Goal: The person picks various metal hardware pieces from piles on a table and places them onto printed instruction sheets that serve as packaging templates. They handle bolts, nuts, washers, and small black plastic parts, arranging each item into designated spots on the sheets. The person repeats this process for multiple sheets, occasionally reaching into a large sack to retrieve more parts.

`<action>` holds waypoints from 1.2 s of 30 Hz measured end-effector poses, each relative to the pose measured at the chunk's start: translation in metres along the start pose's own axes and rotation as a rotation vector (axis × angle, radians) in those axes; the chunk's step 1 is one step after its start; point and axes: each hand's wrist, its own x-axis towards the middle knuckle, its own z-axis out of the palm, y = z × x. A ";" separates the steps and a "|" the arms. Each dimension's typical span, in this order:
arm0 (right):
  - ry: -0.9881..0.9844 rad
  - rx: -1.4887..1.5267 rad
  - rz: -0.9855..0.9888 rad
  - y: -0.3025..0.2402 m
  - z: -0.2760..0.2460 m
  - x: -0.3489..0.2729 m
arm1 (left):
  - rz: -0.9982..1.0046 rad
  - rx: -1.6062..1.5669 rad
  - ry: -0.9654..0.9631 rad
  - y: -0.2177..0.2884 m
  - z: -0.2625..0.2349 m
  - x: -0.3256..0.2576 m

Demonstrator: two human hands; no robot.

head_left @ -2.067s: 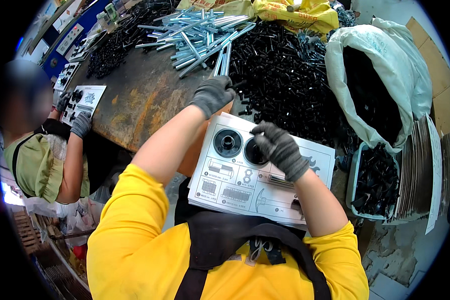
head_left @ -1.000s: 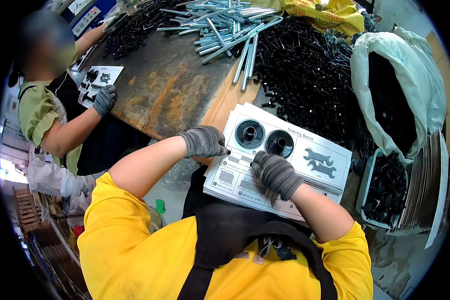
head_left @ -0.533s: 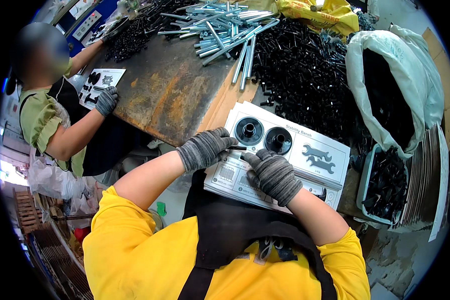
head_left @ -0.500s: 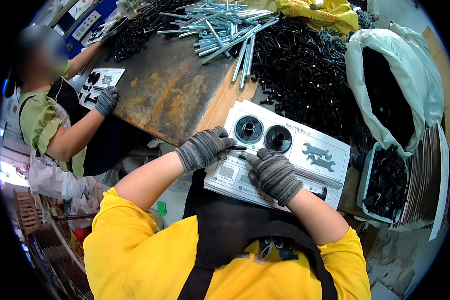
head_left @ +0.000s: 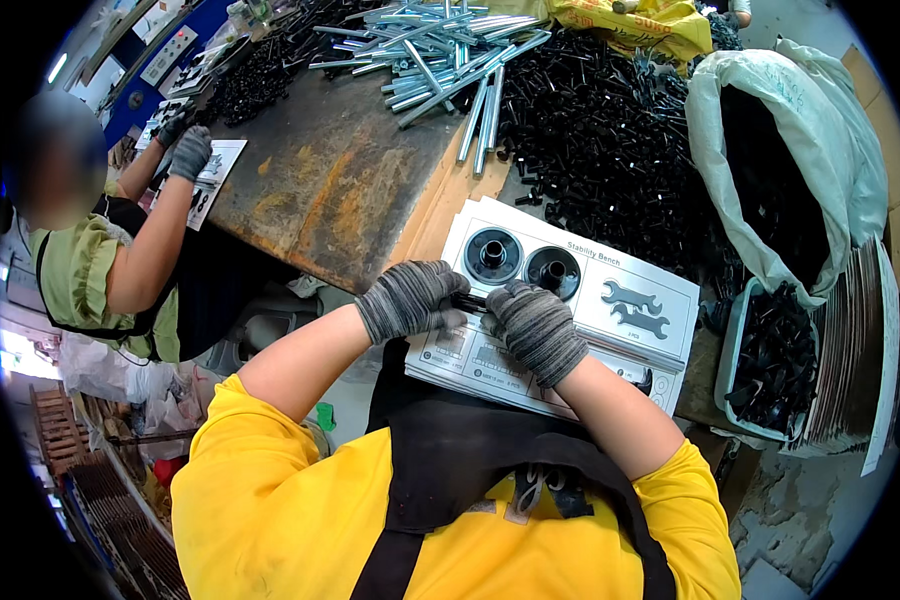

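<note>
Both my hands wear grey knit gloves and meet over the near left part of a white packing card (head_left: 620, 335). My left hand (head_left: 408, 298) and my right hand (head_left: 536, 327) pinch a small black bolt (head_left: 467, 300) between their fingertips, just above the card. Two black round discs (head_left: 493, 255) sit in the card's upper left, with the second disc (head_left: 553, 271) beside the first. Two flat black wrenches (head_left: 635, 305) lie on the card to the right of the discs.
A big heap of black bolts (head_left: 610, 150) and long silver bolts (head_left: 440, 50) cover the rusty tabletop (head_left: 330, 190). At right are a white sack (head_left: 820, 150), a grey tray of black parts (head_left: 770, 365) and stacked cards (head_left: 855, 350). A co-worker (head_left: 110, 280) handles another card (head_left: 208, 175) at left.
My left hand came back from the bolt heap to the card. My right hand slid from the discs down to the card's near edge, and both hands now meet on the bolt.
</note>
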 end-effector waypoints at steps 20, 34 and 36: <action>0.091 0.020 0.231 0.058 -0.053 0.010 | 0.017 -0.215 0.280 -0.016 -0.026 0.032; -0.026 -0.515 0.227 0.113 -0.058 0.080 | -0.062 0.335 -0.208 -0.018 -0.025 0.188; -0.014 -0.434 0.251 0.115 -0.055 0.083 | -0.090 0.359 -0.243 -0.010 -0.029 0.186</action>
